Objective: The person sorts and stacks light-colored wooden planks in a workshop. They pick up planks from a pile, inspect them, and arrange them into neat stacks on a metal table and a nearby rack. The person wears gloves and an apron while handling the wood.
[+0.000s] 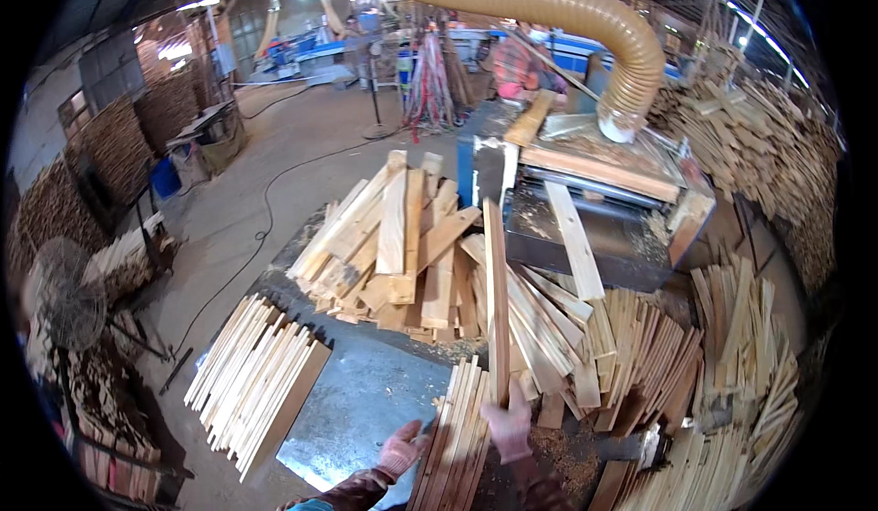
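Note:
My right hand [509, 427] is closed round the near end of a long narrow wooden board [496, 301]. The board is tilted, its far end raised toward the blue machine. To the left, my left hand [402, 447] has its fingers apart and holds nothing. It is beside a neat stack of thin boards [453, 438] that lies between my two hands; whether the fingertips touch the stack I cannot tell. Both hands are over a grey metal sheet [366, 392] or its right side. Another board [574, 241] slants out from the machine's front.
A second neat stack of boards [256, 374] lies at the left. Ahead is a loose heap of boards [393, 246]. The machine [585, 200] stands beyond, under a ribbed tan hose [549, 4]. More boards [658, 356] crowd the right. A person [517, 63] is in the background.

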### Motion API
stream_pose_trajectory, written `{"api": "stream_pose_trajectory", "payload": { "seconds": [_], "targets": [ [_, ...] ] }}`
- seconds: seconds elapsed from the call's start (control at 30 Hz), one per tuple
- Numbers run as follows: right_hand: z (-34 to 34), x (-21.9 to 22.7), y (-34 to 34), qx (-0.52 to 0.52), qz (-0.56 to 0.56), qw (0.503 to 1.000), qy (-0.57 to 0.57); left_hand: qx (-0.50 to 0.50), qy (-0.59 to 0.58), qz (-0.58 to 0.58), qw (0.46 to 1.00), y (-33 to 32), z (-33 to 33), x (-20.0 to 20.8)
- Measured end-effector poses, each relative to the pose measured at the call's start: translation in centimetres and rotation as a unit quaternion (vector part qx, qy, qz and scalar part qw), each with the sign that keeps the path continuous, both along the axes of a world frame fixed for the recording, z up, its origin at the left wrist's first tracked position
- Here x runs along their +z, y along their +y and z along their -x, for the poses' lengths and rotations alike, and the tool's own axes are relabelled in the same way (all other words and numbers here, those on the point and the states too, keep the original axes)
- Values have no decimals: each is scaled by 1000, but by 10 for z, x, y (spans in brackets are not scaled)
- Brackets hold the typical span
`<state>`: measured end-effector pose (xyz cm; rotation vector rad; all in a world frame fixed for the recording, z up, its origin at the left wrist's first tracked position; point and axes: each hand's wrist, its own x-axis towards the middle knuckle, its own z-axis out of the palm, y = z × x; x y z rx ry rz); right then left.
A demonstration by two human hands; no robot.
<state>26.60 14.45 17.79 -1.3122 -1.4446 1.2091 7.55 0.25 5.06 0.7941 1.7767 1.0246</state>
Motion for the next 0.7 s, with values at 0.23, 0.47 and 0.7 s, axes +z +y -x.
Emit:
{"api": "stream_pose_trajectory", "payload": {
  "seconds": [0.23, 0.47, 0.7],
  "targets": [
    [-26, -10, -98, 163, -126, 946, -250, 33, -258, -174, 950, 62, 26, 140],
    [-75, 16, -29, 125, -240, 920, -283, 214, -280, -166, 921, 88, 99, 150],
    [-120, -26, 116, -153, -312, 828, -440, 122, -428, -342, 828, 225, 241, 199]
  ]
}}
